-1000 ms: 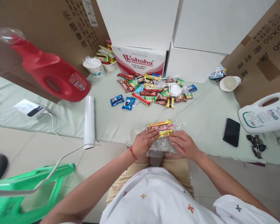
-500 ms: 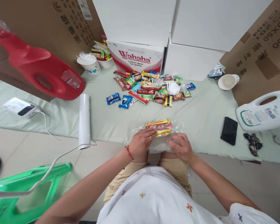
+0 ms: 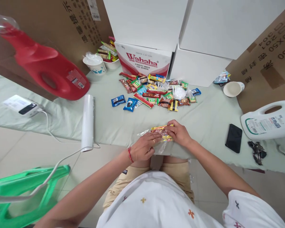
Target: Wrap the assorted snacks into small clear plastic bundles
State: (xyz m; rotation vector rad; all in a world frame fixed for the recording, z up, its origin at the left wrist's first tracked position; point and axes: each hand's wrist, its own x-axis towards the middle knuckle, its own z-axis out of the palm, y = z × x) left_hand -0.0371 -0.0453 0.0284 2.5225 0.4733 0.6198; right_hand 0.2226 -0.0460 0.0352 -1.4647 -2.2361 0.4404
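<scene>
Snack bars in yellow and red wrappers lie bundled at the table's front edge, with clear plastic film around them. My left hand, a red cord on its wrist, lies over the left part of the bundle with its fingers stretched out on the film. At the other end my right hand bends its fingers over the bars and presses the film onto them. The fingers cover much of the bundle. Farther back is a loose pile of small wrapped snacks, two blue packets at its left.
On the left are a plastic roll, a red jug, a white device with a cable and a paper cup. White boxes stand behind. A phone, keys and a white jug are at right.
My right hand has moved up and left onto the bars, folding the near film over them. My left hand remains on the left part. The view has shifted slightly.
</scene>
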